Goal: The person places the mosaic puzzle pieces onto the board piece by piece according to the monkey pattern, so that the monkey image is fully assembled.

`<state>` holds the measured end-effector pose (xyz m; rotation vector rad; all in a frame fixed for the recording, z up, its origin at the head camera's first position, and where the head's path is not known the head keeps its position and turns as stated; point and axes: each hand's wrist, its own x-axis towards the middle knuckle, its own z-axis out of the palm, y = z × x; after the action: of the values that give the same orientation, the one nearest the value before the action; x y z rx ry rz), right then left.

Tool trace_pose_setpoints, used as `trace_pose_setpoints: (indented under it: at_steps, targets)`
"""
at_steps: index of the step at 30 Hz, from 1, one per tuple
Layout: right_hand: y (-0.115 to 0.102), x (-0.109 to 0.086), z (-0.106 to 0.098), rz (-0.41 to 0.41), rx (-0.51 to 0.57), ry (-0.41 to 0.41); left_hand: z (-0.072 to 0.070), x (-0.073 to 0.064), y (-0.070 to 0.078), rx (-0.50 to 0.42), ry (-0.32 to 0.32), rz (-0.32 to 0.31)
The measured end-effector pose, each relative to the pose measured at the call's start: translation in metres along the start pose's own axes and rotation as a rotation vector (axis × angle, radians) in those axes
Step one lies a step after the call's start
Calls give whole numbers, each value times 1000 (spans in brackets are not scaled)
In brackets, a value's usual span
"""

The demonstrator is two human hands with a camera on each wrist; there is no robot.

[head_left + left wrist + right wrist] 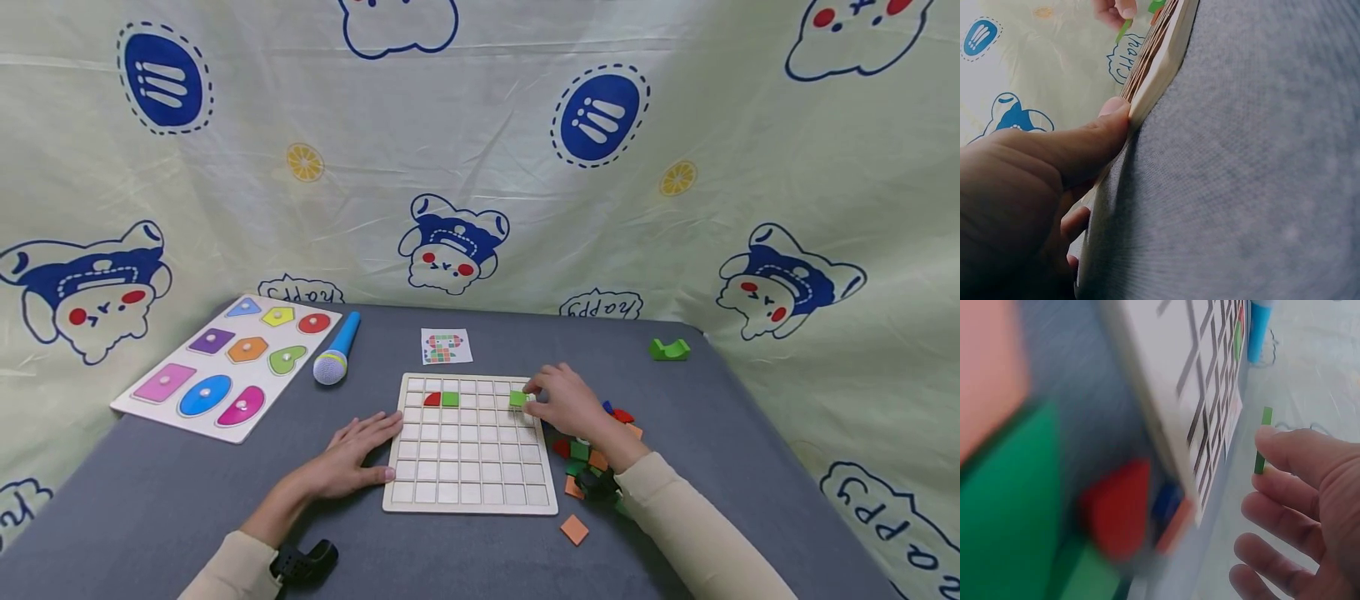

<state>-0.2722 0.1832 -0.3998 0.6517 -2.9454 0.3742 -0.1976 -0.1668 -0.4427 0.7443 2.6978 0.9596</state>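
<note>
My right hand [567, 405] pinches a green square tile [517, 399] between thumb and fingertips, over the top right of a pale wooden grid board [470, 452]. In the right wrist view the tile [1264, 442] shows edge-on, raised off the grid. A red rounded tile [432, 399] and another green square tile [450, 399] sit side by side in the board's upper left cells. My left hand [347, 460] lies along the board's left edge with fingers extended. Its thumb [1094, 140] touches the rim in the left wrist view.
Loose coloured tiles [580, 451] lie right of the board, partly hidden under my right forearm. One orange tile [574, 530] lies nearer me. A pattern card [446, 346] is behind the board. A blue toy microphone [337, 348], a shape puzzle [232, 367] and a green curved block [669, 350] stand around.
</note>
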Motion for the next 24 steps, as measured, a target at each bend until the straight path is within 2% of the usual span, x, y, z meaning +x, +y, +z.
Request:
trace_pose_setpoints:
  at_steps: [11, 16, 24]
  targets:
    - [-32, 27, 14, -10, 25, -60, 2, -1, -1, -9, -6, -5]
    - [-40, 36, 19, -41, 15, -65, 2, -1, -1, -12, 0, -2]
    - [-46, 47, 25, -43, -25, -91, 2, 0, -1, -4, 6, -2]
